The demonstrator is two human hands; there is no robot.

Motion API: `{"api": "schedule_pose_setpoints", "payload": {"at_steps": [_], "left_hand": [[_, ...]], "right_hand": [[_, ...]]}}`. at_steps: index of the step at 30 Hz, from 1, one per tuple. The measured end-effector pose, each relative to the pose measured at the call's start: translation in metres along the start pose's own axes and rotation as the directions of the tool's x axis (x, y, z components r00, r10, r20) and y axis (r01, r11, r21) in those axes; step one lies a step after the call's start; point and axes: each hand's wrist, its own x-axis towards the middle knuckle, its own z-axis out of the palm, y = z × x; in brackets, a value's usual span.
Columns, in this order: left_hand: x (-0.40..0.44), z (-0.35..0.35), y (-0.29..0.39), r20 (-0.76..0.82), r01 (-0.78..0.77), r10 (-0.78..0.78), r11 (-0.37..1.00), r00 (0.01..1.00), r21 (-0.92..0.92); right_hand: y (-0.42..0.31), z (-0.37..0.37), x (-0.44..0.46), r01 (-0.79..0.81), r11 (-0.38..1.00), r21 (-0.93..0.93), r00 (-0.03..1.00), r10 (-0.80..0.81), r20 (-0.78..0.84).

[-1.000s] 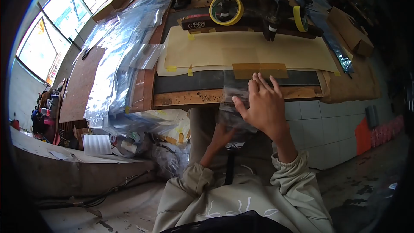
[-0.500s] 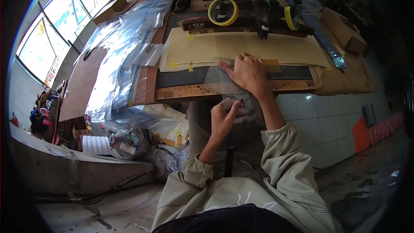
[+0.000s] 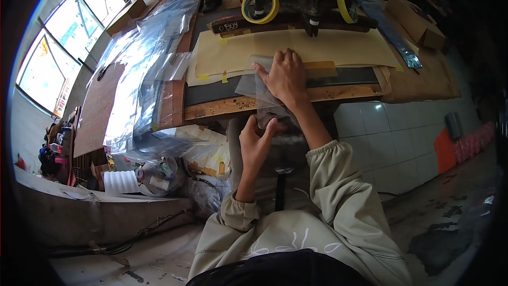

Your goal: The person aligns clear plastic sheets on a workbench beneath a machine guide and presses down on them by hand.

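Left hand (image 3: 256,140) risen; fingers parted at limp clear film (image 3: 267,95), grip unclear; right hand (image 3: 286,77) atop it, fingers bent, thumb splayed.

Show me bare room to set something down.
Free: the lower brown board, left of the plastic sheets; the cream paper beside the right hand, between dark bar and amber strip. Crowded: around the clear plastic and yellow tape rolls.

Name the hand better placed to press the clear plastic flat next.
Probably the right hand: it lies over the clear plastic, while the left hand sits short of the table edge.
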Motion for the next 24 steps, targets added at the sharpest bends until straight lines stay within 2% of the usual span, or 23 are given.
{"api": "schedule_pose_setpoints", "payload": {"at_steps": [3, 6, 7, 11, 17, 24], "left_hand": [[-0.01, -0.004, -0.016, 0.01, -0.077, 0.078, 0.948, 0.997, 0.308], [-0.013, -0.002, -0.025, -0.003, -0.109, 0.113, 0.963, 0.994, 0.248], [-0.012, 0.0, -0.023, -0.026, -0.126, 0.132, 0.979, 0.991, 0.16], [-0.006, -0.004, -0.019, -0.017, -0.097, 0.101, 0.982, 0.995, 0.165], [-0.013, 0.0, -0.014, -0.037, -0.081, 0.088, 0.984, 0.995, 0.158], [-0.018, 0.002, -0.008, -0.04, -0.079, 0.087, 0.984, 0.995, 0.161]], "right_hand": [[0.002, 0.002, 0.003, 0.008, 1.0, 0.018, 1.0, -0.008, 0.005], [0.004, 0.008, 0.009, 0.008, 1.0, 0.002, 1.0, -0.008, 0.003], [0.004, 0.009, 0.01, 0.0, 1.0, -0.009, 1.0, 0.0, 0.009], [0.004, 0.016, 0.015, -0.013, 0.998, -0.059, 1.0, 0.011, -0.021], [0.005, 0.007, 0.01, 0.024, 1.0, 0.012, 0.999, -0.024, -0.049], [0.005, 0.003, 0.008, 0.008, 1.0, 0.005, 1.0, -0.008, -0.018]]}}
